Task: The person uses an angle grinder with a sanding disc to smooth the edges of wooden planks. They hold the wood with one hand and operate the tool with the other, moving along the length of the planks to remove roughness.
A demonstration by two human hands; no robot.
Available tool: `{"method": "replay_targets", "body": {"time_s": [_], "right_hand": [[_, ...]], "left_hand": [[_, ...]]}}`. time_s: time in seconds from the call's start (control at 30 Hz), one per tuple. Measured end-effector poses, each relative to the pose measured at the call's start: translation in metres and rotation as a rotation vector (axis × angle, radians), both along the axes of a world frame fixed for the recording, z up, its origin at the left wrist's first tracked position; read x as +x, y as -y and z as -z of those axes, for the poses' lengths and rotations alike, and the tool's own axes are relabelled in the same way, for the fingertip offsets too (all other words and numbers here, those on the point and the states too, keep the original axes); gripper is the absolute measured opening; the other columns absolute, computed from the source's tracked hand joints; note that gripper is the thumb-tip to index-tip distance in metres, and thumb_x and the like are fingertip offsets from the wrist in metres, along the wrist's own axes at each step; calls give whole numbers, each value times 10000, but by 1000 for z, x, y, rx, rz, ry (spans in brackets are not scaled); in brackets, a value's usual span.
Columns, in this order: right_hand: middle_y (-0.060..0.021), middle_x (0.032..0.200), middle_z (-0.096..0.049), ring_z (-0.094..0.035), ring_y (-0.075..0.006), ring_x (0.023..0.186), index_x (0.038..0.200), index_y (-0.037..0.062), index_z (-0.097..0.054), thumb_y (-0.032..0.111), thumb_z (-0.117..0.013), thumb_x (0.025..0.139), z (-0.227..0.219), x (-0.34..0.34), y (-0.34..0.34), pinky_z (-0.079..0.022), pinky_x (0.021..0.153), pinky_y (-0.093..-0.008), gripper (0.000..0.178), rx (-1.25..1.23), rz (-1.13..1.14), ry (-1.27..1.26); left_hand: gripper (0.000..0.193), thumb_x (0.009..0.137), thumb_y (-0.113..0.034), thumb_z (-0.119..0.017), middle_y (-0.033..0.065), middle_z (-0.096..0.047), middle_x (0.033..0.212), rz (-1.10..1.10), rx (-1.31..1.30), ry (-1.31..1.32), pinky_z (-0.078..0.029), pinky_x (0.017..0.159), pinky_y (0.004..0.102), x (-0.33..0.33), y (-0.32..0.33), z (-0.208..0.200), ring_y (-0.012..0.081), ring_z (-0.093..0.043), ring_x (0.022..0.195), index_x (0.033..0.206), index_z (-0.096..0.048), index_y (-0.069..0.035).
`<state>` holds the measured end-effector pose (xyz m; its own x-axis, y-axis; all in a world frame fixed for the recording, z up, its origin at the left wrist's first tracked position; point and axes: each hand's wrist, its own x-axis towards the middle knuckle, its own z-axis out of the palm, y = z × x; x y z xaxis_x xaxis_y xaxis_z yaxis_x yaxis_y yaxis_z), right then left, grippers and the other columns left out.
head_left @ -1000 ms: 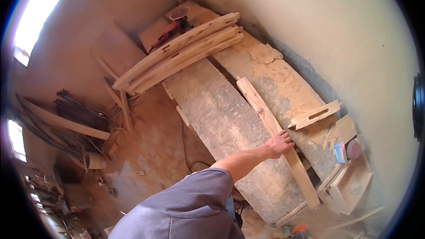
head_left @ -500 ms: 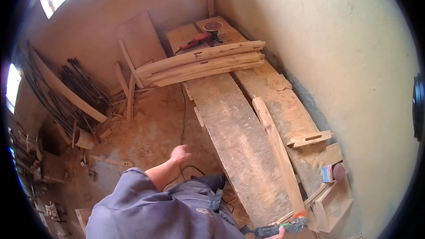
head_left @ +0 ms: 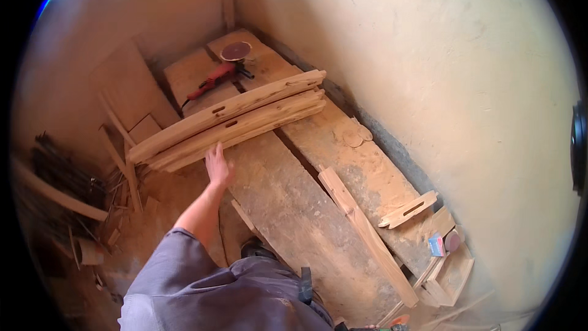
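My left hand (head_left: 219, 167) reaches forward with its fingers stretched out, at the near edge of a stack of long curved wooden pieces (head_left: 269, 116). Its fingertips overlap the lowest piece in the picture; whether they touch it I cannot tell. Slots are cut into the faces of these pieces. At the lower edge shows an angle grinder (head_left: 399, 325) with an orange disc, mostly cut off. Only a sliver of my right hand (head_left: 371, 327) appears there, around the tool's body.
A red power tool (head_left: 215, 78) with a round sanding disc lies beyond the stack on the plank bench (head_left: 275, 184). A long squared timber (head_left: 367, 233), a short slotted piece (head_left: 409, 209), a small blue box (head_left: 436, 245) and a wooden tray (head_left: 454, 276) are at right, beside the wall.
My left hand has moved forward from over the floor to the stacked wood. The view has shifted, and the grinder with my right hand has dropped mostly out of the lower edge.
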<state>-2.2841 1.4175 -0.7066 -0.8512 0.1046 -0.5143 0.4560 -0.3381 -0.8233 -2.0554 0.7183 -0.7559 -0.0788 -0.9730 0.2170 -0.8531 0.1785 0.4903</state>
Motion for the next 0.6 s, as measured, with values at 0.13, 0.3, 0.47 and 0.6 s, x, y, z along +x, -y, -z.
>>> {"method": "replay_targets", "body": {"time_s": [0.13,0.3,0.47,0.6], "right_hand": [[-111,855,-657,-658,-291,716,1144,27,-636,340,-595,980,-17,50,48,-578,674,-438,356,110,114,-80],[-134,868,-674,-671,-311,724,1197,-5,-642,338,-573,998,-38,67,62,-590,680,-440,403,165,-339,-725],[-70,730,-613,-598,-221,609,877,74,-591,387,-590,900,-42,102,114,-514,564,-369,314,48,403,-5],[-96,777,-617,-637,-314,669,962,46,-608,345,-650,849,-71,99,157,-576,652,-466,323,89,481,-45]], "left_hand": [[803,771,-118,-774,237,-477,1510,46,-187,193,-335,1212,529,-35,141,-37,442,-410,1419,1504,-452,-61],[781,800,-195,-767,250,-518,1507,304,299,394,-393,1193,507,-68,254,-19,421,-468,1427,1513,-476,-68],[742,779,-286,-812,256,-591,1381,594,161,478,-469,1105,501,-49,337,14,417,-556,1312,1420,-543,-27],[635,688,-259,-857,223,-727,1115,699,-82,303,-561,938,504,-43,305,6,415,-694,1068,1223,-657,19]]}}
